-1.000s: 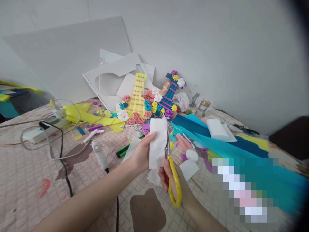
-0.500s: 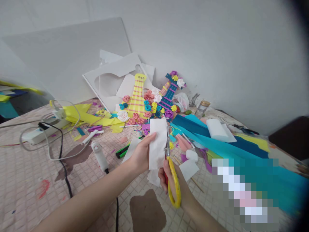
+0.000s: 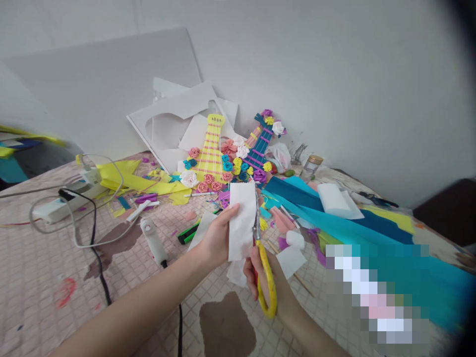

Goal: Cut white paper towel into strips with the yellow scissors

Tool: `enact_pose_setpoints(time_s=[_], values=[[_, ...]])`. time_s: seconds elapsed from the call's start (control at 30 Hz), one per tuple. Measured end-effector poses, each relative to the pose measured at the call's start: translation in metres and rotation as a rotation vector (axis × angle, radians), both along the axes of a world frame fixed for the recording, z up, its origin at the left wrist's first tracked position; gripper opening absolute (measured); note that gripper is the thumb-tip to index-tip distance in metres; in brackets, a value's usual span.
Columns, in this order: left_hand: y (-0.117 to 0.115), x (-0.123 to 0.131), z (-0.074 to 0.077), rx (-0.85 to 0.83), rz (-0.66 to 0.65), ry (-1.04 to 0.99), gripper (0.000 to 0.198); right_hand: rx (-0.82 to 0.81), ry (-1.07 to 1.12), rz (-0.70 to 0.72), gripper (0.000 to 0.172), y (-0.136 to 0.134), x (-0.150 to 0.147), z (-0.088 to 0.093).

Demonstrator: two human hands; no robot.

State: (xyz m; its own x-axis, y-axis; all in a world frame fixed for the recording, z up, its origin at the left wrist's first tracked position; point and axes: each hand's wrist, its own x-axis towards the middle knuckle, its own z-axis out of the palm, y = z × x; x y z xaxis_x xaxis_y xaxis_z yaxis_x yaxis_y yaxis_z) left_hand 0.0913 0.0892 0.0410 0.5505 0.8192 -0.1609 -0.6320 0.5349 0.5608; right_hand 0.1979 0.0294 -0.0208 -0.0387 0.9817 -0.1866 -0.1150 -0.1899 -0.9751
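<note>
My left hand pinches a white paper strip upright by its left edge, thumb on the near face. In my right hand is a pair of scissors with yellow-wrapped handles, a bit of red showing by the fingers. Their metal blades point up along the strip's right edge, and the blades look nearly closed. Behind the strip stand a yellow paper guitar and a dark blue one, both trimmed with paper roses. More white paper lies beneath my hands.
On the left lie a white glue gun, a power strip with looping cables, and yellow crepe paper. A green-black cutter rests near my left hand. Teal crepe paper, a white roll and a glass jar are on the right.
The scissors have turned slightly, their handles shifting a little left and closer together. The paper strip has moved very slightly left with my left hand.
</note>
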Motion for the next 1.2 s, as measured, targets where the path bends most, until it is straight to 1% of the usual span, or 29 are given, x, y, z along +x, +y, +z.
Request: enact_pose_setpoints(time_s=[0.13,0.2,0.33,0.5,0.73,1.0,1.2], values=[[0.0,0.001,-0.002,0.032,-0.013,-0.04,0.034,0.008,0.022,0.001,0.048,0.001,0.002,-0.004],[0.0,0.0,-0.002,0.017,-0.028,-0.045,0.034,0.005,0.021,-0.007,0.048,0.0,0.002,-0.004],[0.0,0.0,-0.001,-0.016,-0.035,-0.039,0.034,-0.001,-0.004,-0.014,0.051,-0.002,0.002,0.002],[-0.002,0.0,0.001,0.038,-0.024,-0.072,0.033,0.013,-0.011,-0.004,0.055,-0.002,0.002,0.007],[-0.001,0.001,-0.001,0.048,-0.029,-0.066,0.034,-0.014,0.002,-0.021,0.054,0.0,0.002,0.003],[0.001,0.0,-0.001,0.04,-0.034,-0.057,0.035,0.014,0.014,-0.025,0.048,0.001,0.003,-0.004],[0.0,0.001,0.0,0.045,-0.025,-0.071,0.032,0.072,0.029,0.006,0.051,0.0,0.005,-0.003]])
